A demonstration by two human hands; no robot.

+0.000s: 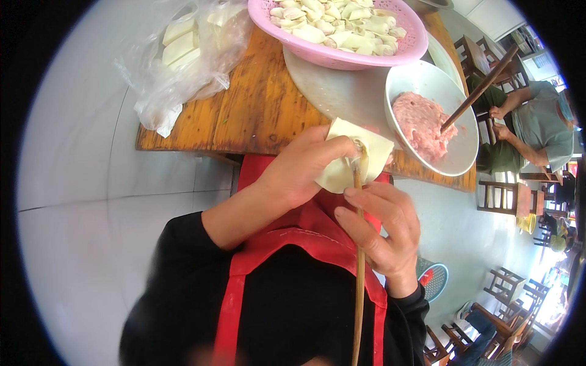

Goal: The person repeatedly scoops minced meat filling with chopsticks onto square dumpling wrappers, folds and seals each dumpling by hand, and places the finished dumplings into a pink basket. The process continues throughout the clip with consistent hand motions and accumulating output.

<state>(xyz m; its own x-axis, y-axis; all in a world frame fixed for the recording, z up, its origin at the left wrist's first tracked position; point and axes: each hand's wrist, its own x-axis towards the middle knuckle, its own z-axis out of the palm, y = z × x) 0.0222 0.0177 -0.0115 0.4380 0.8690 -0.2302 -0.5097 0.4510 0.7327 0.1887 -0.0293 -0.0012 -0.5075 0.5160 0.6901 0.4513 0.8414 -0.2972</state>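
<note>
My left hand [302, 164] grips a pale square dough wrapper [341, 176] just off the table's near edge. Its thumb presses on the wrapper's middle. In my right hand [389, 224] is a thin wooden stick [359, 274], held between thumb and fingers, with its far tip against the wrapper by my left thumb. Ahead and to the right, a white bowl [462, 153] contains pink minced meat [423, 123], and a dark wooden stick [480, 87] stands slanted in it. Folded wontons [339, 23] fill a pink plastic basket [339, 57] at the far side.
On the wooden table [261, 91], a clear plastic bag [160, 91] with stacked wrappers [183, 41] lies left. A round metal tray [316, 87] sits under the basket. Right of me are a blue waste basket [442, 281], wooden stools [503, 196] and a seated person [540, 123].
</note>
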